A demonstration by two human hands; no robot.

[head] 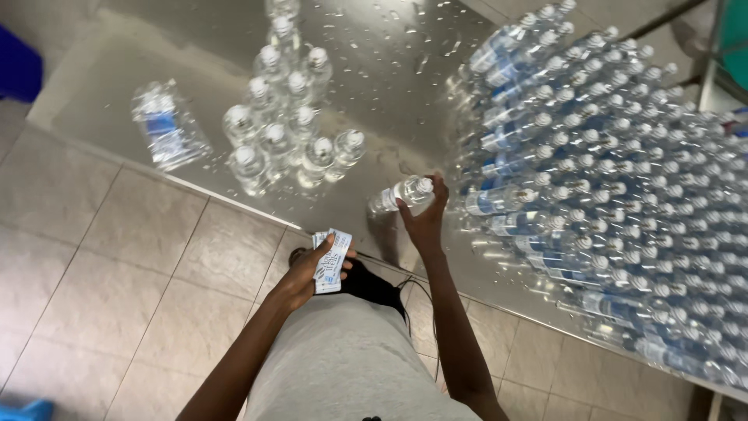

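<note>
At the near edge of the wet steel bench [374,47], a clear bottle [399,196] lies tilted in the right hand [425,222], whose fingers pinch it near the neck. Its long axis runs roughly left to right across the view, white cap toward the right and base toward the left, hanging just above the bench lip. The grip is high and thin; with water beaded everywhere, the bottle could slip and drop to the tiled floor [117,257], or swing into the packed mass of bottles [608,171] just beside it and topple some. The left hand [312,269] is closed around a small stack of labels [331,260], held off the bench. A smaller cluster [284,125] stands farther back, a wrapped pack [165,125] well apart.
</note>
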